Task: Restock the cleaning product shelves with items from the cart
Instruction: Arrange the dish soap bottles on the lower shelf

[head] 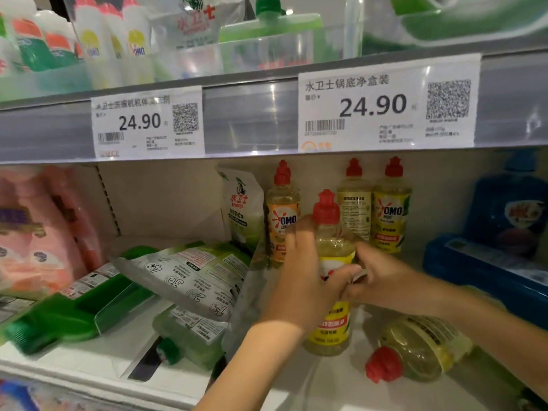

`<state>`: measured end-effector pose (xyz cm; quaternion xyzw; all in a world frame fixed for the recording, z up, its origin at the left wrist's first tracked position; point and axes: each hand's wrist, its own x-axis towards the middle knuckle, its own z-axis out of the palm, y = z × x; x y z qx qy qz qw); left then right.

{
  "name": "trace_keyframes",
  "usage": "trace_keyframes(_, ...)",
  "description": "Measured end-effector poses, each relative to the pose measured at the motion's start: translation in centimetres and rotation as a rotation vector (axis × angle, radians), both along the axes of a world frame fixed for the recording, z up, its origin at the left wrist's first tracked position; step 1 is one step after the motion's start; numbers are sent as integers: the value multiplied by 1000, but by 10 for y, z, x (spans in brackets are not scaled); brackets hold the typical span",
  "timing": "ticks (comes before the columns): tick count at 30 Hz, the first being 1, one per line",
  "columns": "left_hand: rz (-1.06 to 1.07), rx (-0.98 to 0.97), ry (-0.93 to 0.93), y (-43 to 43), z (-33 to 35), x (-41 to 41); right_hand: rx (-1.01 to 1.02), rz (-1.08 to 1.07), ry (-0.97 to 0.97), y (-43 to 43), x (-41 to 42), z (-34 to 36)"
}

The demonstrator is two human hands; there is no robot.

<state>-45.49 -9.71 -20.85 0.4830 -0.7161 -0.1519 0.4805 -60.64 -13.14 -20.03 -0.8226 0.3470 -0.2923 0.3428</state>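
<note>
A yellow OMO dish-soap bottle (329, 321) with a red cap stands upright on the middle shelf (296, 378). My left hand (299, 274) wraps round its left side and my right hand (382, 277) grips it from the right. Behind it three more red-capped OMO bottles (391, 215) stand upright at the back. Another of the same bottles (421, 351) lies on its side at the front right, cap toward me.
Green refill pouches (189, 277) and a green bottle (74, 310) lie toppled on the shelf's left; a white pouch (246, 215) stands behind. Pink packs (38, 232) fill the far left, blue containers (504, 226) the right. Price tags (385, 105) line the upper shelf edge.
</note>
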Motion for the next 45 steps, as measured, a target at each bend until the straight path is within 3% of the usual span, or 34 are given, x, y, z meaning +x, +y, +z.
trace_keyframes(6,75,39,53,-53,-7,-23,-11,-73,-30,-36,-11,-2)
trace_keyframes(10,112,66,-18,-92,-6,-32,4,-232,22,-54,-12,-4)
trace_keyframes(13,133,30,-62,-108,-2,-32,153,-200,41,-55,-20,-3)
trace_keyframes(16,74,39,-37,-113,-3,-28,309,-292,-79,-56,-32,-8)
trace_keyframes(22,61,-8,31,-110,-11,-28,165,-585,-260,-91,-34,-37)
trace_keyframes(31,59,34,50,-109,-9,-28,2,-938,106,-166,-3,-74)
trace_keyframes(41,90,38,16,-110,-12,-30,-9,-814,180,-137,-9,-52)
trace_keyframes(45,77,19,7,-114,-16,-26,62,-647,214,-104,-31,-46)
